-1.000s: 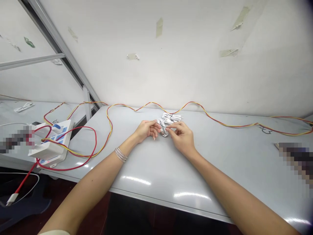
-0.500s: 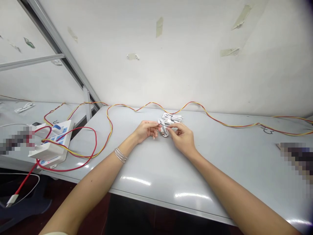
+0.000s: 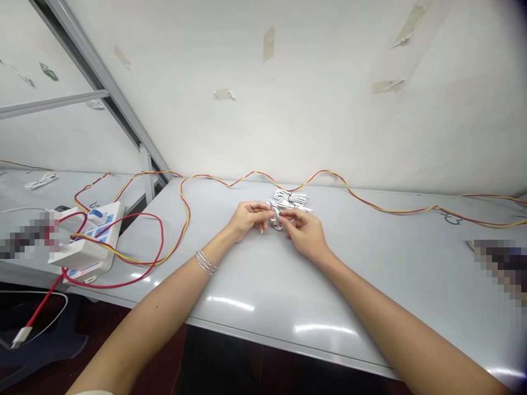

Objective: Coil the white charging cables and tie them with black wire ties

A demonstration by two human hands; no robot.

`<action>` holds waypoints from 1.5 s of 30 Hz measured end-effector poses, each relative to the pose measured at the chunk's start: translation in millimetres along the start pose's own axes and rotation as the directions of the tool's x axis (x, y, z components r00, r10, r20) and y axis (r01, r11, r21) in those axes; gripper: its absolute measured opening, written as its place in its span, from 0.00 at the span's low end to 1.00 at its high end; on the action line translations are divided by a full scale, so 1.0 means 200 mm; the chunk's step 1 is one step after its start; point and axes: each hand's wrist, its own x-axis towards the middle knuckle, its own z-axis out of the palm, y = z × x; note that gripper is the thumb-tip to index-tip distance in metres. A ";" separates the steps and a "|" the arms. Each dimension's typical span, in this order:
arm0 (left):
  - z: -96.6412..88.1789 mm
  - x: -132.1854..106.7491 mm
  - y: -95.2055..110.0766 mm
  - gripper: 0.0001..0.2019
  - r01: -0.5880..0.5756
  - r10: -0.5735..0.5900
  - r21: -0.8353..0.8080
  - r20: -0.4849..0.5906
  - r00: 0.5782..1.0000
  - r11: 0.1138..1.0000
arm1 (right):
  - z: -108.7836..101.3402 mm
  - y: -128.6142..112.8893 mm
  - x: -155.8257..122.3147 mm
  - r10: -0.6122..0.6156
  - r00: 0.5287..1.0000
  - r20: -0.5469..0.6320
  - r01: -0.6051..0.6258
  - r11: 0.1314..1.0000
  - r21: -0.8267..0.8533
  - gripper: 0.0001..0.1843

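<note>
A coiled white USB cable (image 3: 276, 224) is between my two hands, just above or on the grey table, with a thin black twist tie (image 3: 274, 208) across its upper part. My left hand (image 3: 248, 219), a silver bracelet at its wrist, pinches the coil's left side with thumb and index finger. From the right, my right hand (image 3: 305, 227) closes its thumb and fingertips at the tie; the tie's end is mostly hidden there. Right behind the fingers lie bundled white cables (image 3: 293, 197), bound with black ties.
Red and yellow wires (image 3: 251, 174) run along the wall side of the grey table (image 3: 255, 274). A white power strip (image 3: 109, 225) with plugged-in adapters and a red cable (image 3: 162, 236) stands at left. A blurred-out object (image 3: 500, 266) lies at far right.
My fingertips have drawn in closer around the coil, and less of the black twist tie shows between them. The bundles behind show more clearly.
</note>
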 end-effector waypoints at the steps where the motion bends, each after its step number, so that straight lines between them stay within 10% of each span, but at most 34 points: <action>1: 0.00 0.00 0.00 0.18 -0.010 0.010 0.006 -0.004 1.000 1.000 | 0.00 0.00 0.00 0.000 1.000 0.002 0.000 1.000 0.008 0.20; 45: 0.02 -0.01 0.01 0.20 -0.007 0.006 0.070 0.012 1.000 0.998 | 0.00 -0.03 -0.01 -0.012 0.999 0.045 0.014 0.998 -0.061 0.20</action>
